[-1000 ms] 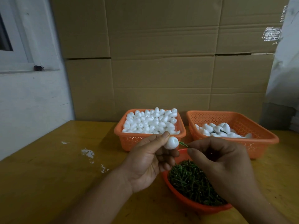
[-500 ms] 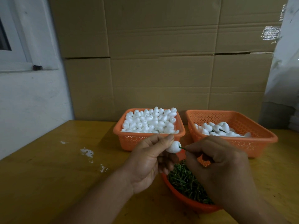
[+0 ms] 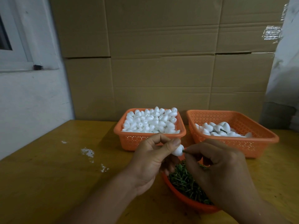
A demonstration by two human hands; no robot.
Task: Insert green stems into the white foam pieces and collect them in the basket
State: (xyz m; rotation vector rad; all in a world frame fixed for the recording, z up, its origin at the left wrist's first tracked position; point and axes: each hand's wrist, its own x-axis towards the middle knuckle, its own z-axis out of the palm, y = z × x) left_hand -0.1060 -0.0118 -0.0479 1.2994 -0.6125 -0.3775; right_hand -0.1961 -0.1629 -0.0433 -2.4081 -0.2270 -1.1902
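Note:
My left hand (image 3: 151, 160) pinches a small white foam piece (image 3: 177, 150) between thumb and fingers. My right hand (image 3: 216, 168) pinches a short green stem (image 3: 184, 151) whose tip is in the right end of that foam piece. Both hands hover above an orange bowl (image 3: 186, 201) full of green stems (image 3: 184, 180). Behind on the left stands an orange basket (image 3: 145, 140) heaped with plain foam pieces (image 3: 150, 122). The orange basket (image 3: 252, 143) on the right holds several foam pieces with stems (image 3: 218, 129).
A yellow wooden table (image 3: 56, 175) carries everything, with white crumbs (image 3: 88, 152) left of the hands. Stacked cardboard boxes (image 3: 161, 62) stand right behind the baskets. A white wall with a window sill (image 3: 24, 68) is at the left.
My right hand has moved left and pushed the green stem into the foam piece; less of the stem shows now. The left hand has held the foam piece nearly still.

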